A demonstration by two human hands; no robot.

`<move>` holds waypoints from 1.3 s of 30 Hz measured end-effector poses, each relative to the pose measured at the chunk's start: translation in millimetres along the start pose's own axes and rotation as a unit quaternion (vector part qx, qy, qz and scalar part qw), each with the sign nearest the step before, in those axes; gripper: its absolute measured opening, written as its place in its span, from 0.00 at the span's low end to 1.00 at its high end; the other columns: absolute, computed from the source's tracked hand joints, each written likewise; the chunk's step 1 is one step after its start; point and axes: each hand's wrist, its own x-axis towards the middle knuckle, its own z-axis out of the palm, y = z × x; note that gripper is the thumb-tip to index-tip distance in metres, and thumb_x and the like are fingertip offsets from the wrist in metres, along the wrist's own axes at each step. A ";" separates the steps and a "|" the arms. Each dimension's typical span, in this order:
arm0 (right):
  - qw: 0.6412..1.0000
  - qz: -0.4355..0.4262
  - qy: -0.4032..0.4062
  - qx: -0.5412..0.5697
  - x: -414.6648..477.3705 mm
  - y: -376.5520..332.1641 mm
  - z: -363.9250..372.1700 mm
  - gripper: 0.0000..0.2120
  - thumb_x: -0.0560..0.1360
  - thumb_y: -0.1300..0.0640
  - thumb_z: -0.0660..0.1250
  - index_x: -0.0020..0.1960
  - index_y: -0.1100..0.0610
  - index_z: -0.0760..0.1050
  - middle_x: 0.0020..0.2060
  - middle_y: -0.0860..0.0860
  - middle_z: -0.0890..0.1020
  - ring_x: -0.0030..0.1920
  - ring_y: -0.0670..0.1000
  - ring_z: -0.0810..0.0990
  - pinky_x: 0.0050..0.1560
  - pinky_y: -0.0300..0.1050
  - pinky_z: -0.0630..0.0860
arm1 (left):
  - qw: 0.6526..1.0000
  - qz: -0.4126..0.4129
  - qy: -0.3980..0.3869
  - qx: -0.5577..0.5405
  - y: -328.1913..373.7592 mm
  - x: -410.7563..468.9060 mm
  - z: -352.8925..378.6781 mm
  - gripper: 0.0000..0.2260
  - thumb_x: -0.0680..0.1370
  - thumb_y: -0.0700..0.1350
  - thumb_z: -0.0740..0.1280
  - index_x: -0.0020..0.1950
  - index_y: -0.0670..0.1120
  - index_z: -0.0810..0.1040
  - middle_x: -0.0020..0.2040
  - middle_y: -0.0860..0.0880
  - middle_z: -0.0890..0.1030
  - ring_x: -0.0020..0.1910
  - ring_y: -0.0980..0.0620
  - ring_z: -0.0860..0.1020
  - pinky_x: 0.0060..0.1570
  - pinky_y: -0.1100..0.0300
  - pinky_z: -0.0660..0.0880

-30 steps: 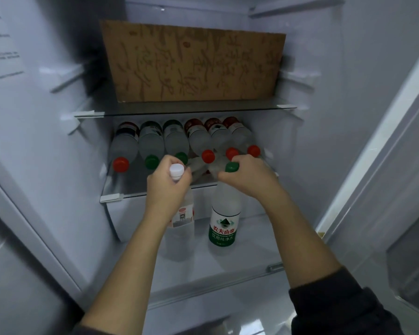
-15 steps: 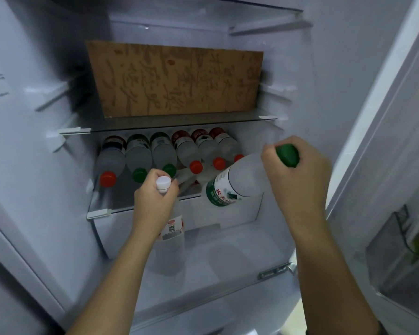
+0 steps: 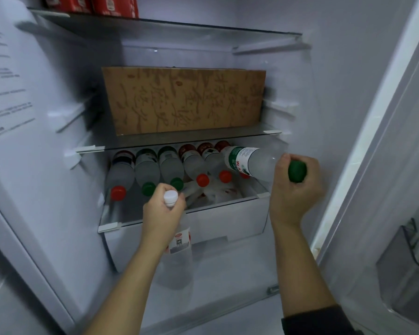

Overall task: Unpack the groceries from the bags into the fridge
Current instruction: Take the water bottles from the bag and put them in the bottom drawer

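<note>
At the open fridge (image 3: 336,93), my right hand (image 3: 296,189) grips the neck of a green-capped bottle (image 3: 252,163). Its long axis is near level, with the base pointing left and inward over the right end of the bottle row (image 3: 169,165) lying on the glass shelf (image 3: 109,227), and the cap toward me. My left hand (image 3: 162,213) clasps the neck of a white-capped bottle (image 3: 177,257), upright, cap up, in the compartment below. A cardboard box (image 3: 184,100) sits one shelf higher.
</note>
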 end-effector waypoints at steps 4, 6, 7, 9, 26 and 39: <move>0.999 0.014 -0.038 -0.033 -12.7 23.2 10.9 0.09 0.75 0.53 0.69 0.45 0.60 0.79 0.37 0.44 0.77 0.38 0.34 0.74 0.41 0.26 0.68 | 1.000 -0.001 -0.005 0.001 -1.1 1.1 0.5 0.06 0.78 0.45 0.67 0.43 0.48 0.72 0.39 0.45 0.81 0.39 0.48 0.79 0.34 0.62 0.72; 0.996 0.022 -0.064 -0.059 -18.3 30.6 14.1 0.09 0.75 0.52 0.69 0.47 0.57 0.80 0.38 0.43 0.79 0.38 0.37 0.75 0.40 0.29 0.70 | 1.000 0.000 -0.002 0.002 -2.2 1.7 0.8 0.06 0.78 0.45 0.67 0.43 0.48 0.72 0.39 0.45 0.81 0.37 0.50 0.78 0.32 0.66 0.70; 0.993 0.017 -0.082 -0.079 -20.7 33.4 14.6 0.09 0.75 0.51 0.69 0.49 0.56 0.80 0.39 0.43 0.80 0.40 0.39 0.76 0.40 0.30 0.70 | 1.000 0.000 0.000 0.002 -2.5 1.5 1.0 0.06 0.78 0.45 0.67 0.43 0.49 0.72 0.39 0.45 0.81 0.36 0.51 0.77 0.31 0.67 0.70; 0.984 0.001 -0.127 -0.123 -23.6 38.2 16.9 0.11 0.76 0.48 0.68 0.53 0.53 0.81 0.45 0.45 0.83 0.43 0.40 0.77 0.41 0.28 0.69 | 1.000 0.003 0.002 0.002 -3.0 1.5 1.5 0.06 0.77 0.45 0.67 0.43 0.49 0.71 0.38 0.46 0.81 0.37 0.51 0.78 0.32 0.64 0.71; 0.858 0.078 -0.384 -0.333 4.5 72.7 103.8 0.19 0.82 0.49 0.60 0.71 0.52 0.71 0.54 0.59 0.83 0.54 0.62 0.80 0.49 0.50 0.76 | 1.000 0.009 0.009 -0.016 -3.5 1.4 3.5 0.06 0.77 0.43 0.68 0.43 0.48 0.72 0.38 0.44 0.81 0.40 0.44 0.79 0.34 0.59 0.73; 0.847 0.118 -0.410 -0.316 5.9 64.1 101.9 0.25 0.79 0.50 0.60 0.76 0.51 0.63 0.57 0.59 0.79 0.56 0.63 0.79 0.51 0.52 0.78 | 0.999 0.006 0.029 -0.037 -4.0 -2.3 2.3 0.06 0.75 0.41 0.70 0.43 0.48 0.74 0.36 0.50 0.78 0.36 0.57 0.76 0.35 0.64 0.72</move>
